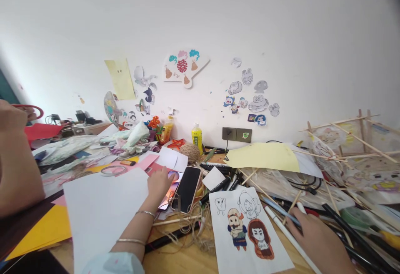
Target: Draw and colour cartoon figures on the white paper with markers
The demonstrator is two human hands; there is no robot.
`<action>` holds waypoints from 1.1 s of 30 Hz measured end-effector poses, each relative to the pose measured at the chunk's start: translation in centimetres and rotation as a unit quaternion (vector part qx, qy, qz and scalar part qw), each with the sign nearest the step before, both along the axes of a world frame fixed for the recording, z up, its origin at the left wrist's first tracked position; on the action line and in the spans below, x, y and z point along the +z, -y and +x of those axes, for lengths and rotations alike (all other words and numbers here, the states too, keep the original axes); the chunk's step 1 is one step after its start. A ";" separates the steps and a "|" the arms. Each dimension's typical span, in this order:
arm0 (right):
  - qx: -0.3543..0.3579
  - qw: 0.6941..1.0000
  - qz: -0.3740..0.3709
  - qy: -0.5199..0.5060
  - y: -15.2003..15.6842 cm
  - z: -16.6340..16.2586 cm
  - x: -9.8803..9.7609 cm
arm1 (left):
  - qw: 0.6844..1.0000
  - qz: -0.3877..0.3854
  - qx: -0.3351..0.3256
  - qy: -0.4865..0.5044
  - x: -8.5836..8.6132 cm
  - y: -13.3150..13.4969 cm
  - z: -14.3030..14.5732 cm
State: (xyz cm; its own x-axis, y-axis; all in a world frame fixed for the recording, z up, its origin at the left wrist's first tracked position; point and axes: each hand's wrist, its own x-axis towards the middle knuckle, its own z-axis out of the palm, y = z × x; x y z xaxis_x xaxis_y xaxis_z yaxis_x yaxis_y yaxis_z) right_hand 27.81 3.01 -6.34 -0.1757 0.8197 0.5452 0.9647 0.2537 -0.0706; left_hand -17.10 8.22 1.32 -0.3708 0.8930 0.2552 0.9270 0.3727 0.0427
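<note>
- We logged two phones [188,188] side by side
- Drawing sheet [246,232] lay to their right
- Large paper [106,211] lay left
- Twine ball [189,152] sat behind them

The wooden bench [187,261] bears tangled twine [204,240] at lower centre, 1 illustrated sheet [245,228] and 1 white rod [290,240] lower right.

So my left forearm [137,227] slants up from bottom centre-left, left hand [160,184] just below mid-frame, back up, loosely relaxed, one digit poking right. Right hand [317,235] comes in lower right, knuckles up, fingers bent, fingertips partly hidden.
</note>
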 end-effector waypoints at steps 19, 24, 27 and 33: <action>0.016 1.000 0.003 -0.021 -0.2 0.3 -0.4 | 0.983 -0.136 0.122 0.004 0.5 2.3 -4.1; 0.026 1.000 0.007 -0.006 -0.2 0.4 -0.2 | 0.989 -0.125 0.077 -0.022 0.7 2.8 -4.7; 0.020 1.000 0.010 -0.003 -0.2 0.4 -0.1 | 0.988 -0.123 0.081 -0.039 0.8 2.7 -4.5; 0.027 1.000 0.016 0.000 -0.2 0.3 -0.2 | 0.986 -0.125 0.096 -0.050 0.8 2.7 -4.2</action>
